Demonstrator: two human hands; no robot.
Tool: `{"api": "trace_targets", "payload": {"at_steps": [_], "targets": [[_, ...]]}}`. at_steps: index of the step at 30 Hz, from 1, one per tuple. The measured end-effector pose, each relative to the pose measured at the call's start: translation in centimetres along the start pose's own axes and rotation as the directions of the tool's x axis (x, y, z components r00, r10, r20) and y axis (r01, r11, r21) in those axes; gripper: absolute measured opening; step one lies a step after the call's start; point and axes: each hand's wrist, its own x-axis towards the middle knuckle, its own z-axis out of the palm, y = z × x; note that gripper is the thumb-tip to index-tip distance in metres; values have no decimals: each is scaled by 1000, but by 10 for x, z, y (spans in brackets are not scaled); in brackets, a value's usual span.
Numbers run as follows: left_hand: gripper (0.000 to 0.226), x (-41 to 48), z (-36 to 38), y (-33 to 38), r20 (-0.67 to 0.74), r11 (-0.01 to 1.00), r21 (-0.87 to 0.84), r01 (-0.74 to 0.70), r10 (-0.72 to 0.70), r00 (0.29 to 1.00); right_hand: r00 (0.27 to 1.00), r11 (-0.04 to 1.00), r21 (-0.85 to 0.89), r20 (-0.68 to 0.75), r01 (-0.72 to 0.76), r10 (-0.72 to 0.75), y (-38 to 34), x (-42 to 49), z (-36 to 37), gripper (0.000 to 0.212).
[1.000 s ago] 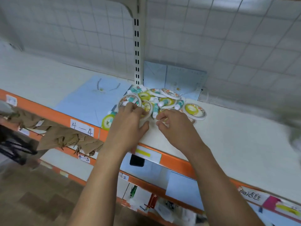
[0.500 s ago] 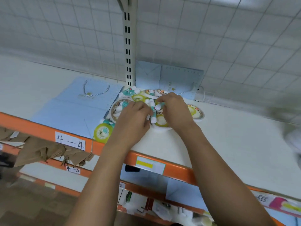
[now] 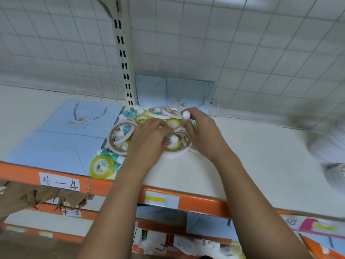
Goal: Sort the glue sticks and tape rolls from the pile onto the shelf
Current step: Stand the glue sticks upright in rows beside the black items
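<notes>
A pile of tape rolls (image 3: 122, 136) and teal-and-white glue sticks (image 3: 130, 113) lies in the middle of the white shelf (image 3: 261, 157). My left hand (image 3: 149, 141) is over the pile, its fingers curled round a glue stick whose white cap (image 3: 174, 139) sticks out to the right. My right hand (image 3: 203, 130) grips another glue stick, with its white cap (image 3: 186, 114) showing above the fingers. A yellow-green tape roll (image 3: 101, 166) sits alone near the shelf's front edge.
Light blue paper bags lie flat on the left (image 3: 56, 144) and stand against the wire grid wall behind the pile (image 3: 188, 94). A slotted upright post (image 3: 124, 58) rises behind. The orange front rail (image 3: 201, 202) carries a 4—4 label (image 3: 59, 181). Blurred white items sit far right (image 3: 334, 146).
Both hands have moved further into the pile. Each has taken hold of a glue stick; the right hand has lifted its stick so the cap shows on top.
</notes>
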Motion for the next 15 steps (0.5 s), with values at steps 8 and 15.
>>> {"api": "trace_targets", "payload": {"at_steps": [8,15], "targets": [[22,10,5,60,-26,979,-189,-76,73,997,991,989,-63,-11,-130,130,30,-46,-53,41],[25,19,30,152,104,960,-216,-178,203,974,972,969,-113,-106,-220,208,66,-109,-128,19]]}}
